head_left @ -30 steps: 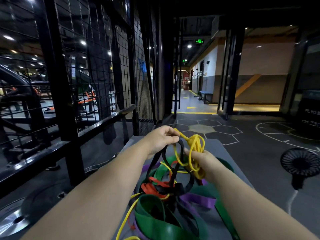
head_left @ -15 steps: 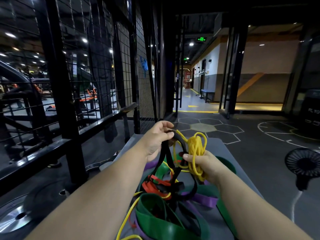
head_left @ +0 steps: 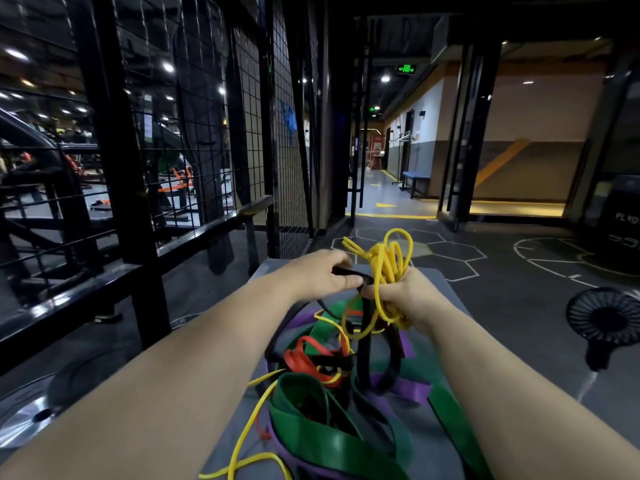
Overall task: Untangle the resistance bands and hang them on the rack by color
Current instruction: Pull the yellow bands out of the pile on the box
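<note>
A wide green band (head_left: 332, 441) loops nearest the camera on a grey platform (head_left: 450, 296). It is knotted in one heap with a purple band (head_left: 408, 388), a red band (head_left: 304, 362) and a black band (head_left: 367, 344).

Above the heap, the left hand (head_left: 318, 275) pinches a raised loop of the black band between thumb and curled fingers. Just beside it, the right hand (head_left: 408, 296) closes its fingers round a gathered bunch of the thin yellow band (head_left: 388, 261). The yellow tail runs down through the tangle and off the near edge.

The step in hand appears to be freeing yellow from black. It would go best by holding the black loop open and feeding the yellow bunch back through it with slack. Pulling would likely tighten the knot below.

The platform's left edge lies near the black mesh rack (head_left: 114, 168), where no coloured band shows, and a weight plate (head_left: 24, 420) lies low at the left. A small fan (head_left: 606, 320) stands off the right edge. Ahead, open floor runs to a corridor with a blue bench (head_left: 415, 176).
</note>
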